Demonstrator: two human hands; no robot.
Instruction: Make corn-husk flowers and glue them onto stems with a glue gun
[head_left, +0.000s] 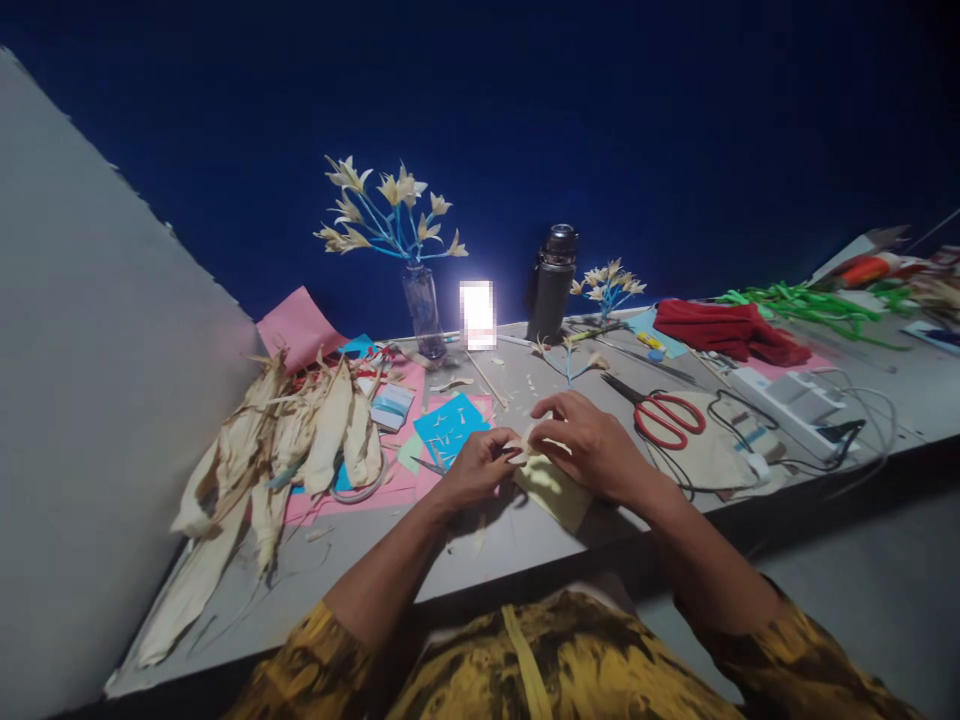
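Note:
My left hand [478,468] and my right hand [589,440] meet above the table, fingertips pinched on a small pale piece of dried husk [519,452]. Its exact shape is partly hidden by my fingers. Below them lies a pale yellow sheet [556,492]. Left of my hands, a bright blue sheet [442,432] carries several thin pale slivers. Just beyond my right hand rests a small husk-flower sprig [569,372] with blue stems. Red-handled scissors [664,418] lie to the right of that hand.
Dried corn husks [330,425] heap at the left. A glass vase [424,310] of husk flowers, a glowing light [478,312] and a dark flask [553,285] stand along the wall. Rightward are red cloth [724,330], green strips [802,305] and a white power strip [799,405] with cables.

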